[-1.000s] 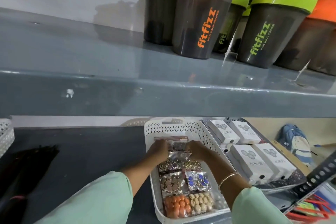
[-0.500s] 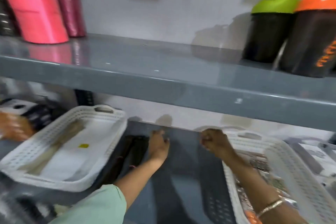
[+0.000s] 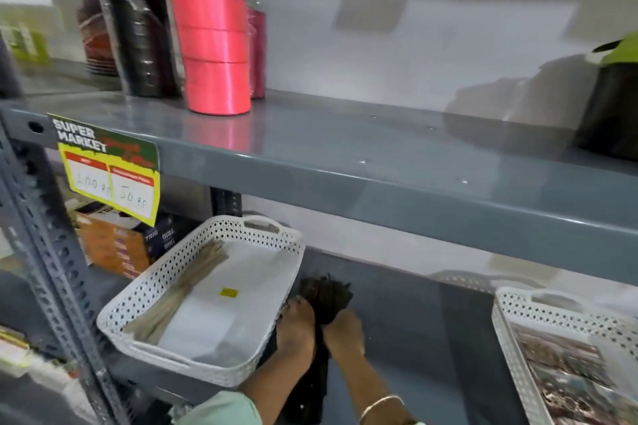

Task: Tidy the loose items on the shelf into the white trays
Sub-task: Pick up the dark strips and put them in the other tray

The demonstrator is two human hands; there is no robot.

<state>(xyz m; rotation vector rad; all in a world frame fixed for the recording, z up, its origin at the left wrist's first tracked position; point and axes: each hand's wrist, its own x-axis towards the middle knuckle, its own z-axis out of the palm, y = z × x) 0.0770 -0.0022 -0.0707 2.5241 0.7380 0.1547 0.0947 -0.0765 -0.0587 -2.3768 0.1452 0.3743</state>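
A dark bundle of long black strands (image 3: 324, 297) lies on the grey lower shelf (image 3: 414, 338), just right of a white perforated tray (image 3: 262, 245). My left hand (image 3: 295, 328) and my right hand (image 3: 343, 329) both close around the bundle near its middle. The tray holds a pale bundle of thin sticks (image 3: 179, 293) along its left side and a small yellow sticker. A second white tray (image 3: 518, 314) at the far right holds several clear packets of jewellery (image 3: 569, 373).
The upper grey shelf (image 3: 379, 162) carries stacked pink ribbon rolls (image 3: 214, 34), dark wrapped items (image 3: 138, 34) and a green-lidded black shaker (image 3: 611, 107). A price tag (image 3: 110, 169) hangs at the left. Orange and black boxes (image 3: 121, 245) stand behind the left tray.
The view has swung left from the jewellery tray to the left tray. Both hands left the jewellery tray, crossed the bare shelf and closed on the black bundle.
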